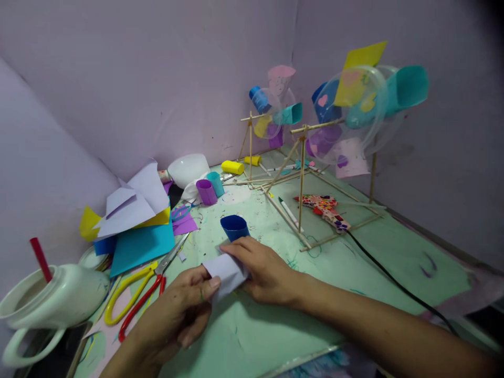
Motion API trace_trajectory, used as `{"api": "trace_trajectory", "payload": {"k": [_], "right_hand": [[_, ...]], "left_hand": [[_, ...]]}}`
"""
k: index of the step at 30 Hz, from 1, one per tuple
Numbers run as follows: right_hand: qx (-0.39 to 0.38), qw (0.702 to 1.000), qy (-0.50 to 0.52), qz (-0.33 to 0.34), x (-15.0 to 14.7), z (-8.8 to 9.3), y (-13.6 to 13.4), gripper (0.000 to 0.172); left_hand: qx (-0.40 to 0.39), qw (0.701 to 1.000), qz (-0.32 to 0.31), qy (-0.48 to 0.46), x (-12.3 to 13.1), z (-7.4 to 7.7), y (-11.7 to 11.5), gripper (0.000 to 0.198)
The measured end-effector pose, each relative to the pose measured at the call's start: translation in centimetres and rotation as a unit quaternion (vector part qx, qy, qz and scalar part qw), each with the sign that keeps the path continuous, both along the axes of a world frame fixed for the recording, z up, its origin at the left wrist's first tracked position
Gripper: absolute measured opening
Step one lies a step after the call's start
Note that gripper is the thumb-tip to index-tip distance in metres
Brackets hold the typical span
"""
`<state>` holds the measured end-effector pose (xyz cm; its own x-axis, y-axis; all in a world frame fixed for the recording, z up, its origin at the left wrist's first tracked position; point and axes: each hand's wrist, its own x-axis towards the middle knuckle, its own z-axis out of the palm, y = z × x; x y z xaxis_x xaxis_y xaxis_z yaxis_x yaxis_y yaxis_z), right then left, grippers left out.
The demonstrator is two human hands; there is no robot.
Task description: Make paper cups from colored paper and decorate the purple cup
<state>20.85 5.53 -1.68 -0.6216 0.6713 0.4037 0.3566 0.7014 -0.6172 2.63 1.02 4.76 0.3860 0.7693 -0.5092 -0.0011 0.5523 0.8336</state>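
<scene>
A small piece of pale lilac paper (pixel 225 273), curved or folded over, is held between both hands above the near part of the table. My left hand (pixel 187 302) pinches its left end between thumb and fingers. At the other end, my right hand (pixel 268 270) grips the paper with fingers across its top; some fingertips are hidden. Just beyond the right hand stands a dark blue paper cup (pixel 235 227), its lower part covered by that hand. Scissors (pixel 147 291) with one yellow and one red handle lie open to the left.
Two stick frames carry clear wheels (pixel 378 110) with coloured paper cups. A patterned glue gun (pixel 325 210) lies inside the nearer frame, its black cord (pixel 394 279) running right. Coloured paper sheets (pixel 144 244), a white teapot-like vessel (pixel 74 294), purple cup (pixel 207 192) and yellow tube (pixel 232 167) stand around.
</scene>
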Motion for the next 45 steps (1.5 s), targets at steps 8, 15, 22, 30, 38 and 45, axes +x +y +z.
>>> {"api": "trace_trajectory", "payload": {"k": [8, 15, 22, 30, 38, 45], "right_hand": [[-0.031, 0.999, 0.009, 0.008, 0.0, 0.2, 0.0, 0.068], [-0.088, 0.980, 0.159, -0.081, 0.7, 2.2, 0.2, 0.075], [-0.405, 0.852, 0.305, -0.126, 1.2, 3.4, 1.0, 0.018], [-0.577, 0.764, 0.279, -0.076, 1.0, 3.0, 1.2, 0.024], [-0.669, 0.655, 0.345, 0.072, 1.2, 3.2, 1.1, 0.020], [-0.702, 0.613, 0.354, 0.082, 0.8, 2.8, 1.0, 0.005]], "left_hand": [[0.072, 0.986, 0.032, 0.145, 0.1, -0.9, 0.0, 0.032], [0.120, 0.966, 0.097, 0.206, -1.5, -0.7, 0.5, 0.038], [0.107, 0.981, 0.134, 0.086, -4.7, -0.4, 1.0, 0.034], [0.144, 0.975, 0.113, 0.130, -4.0, -0.8, 0.9, 0.039], [0.162, 0.973, 0.060, 0.151, -3.3, -1.3, 1.3, 0.038], [0.163, 0.972, 0.046, 0.162, -2.5, -0.7, 1.1, 0.033]]}}
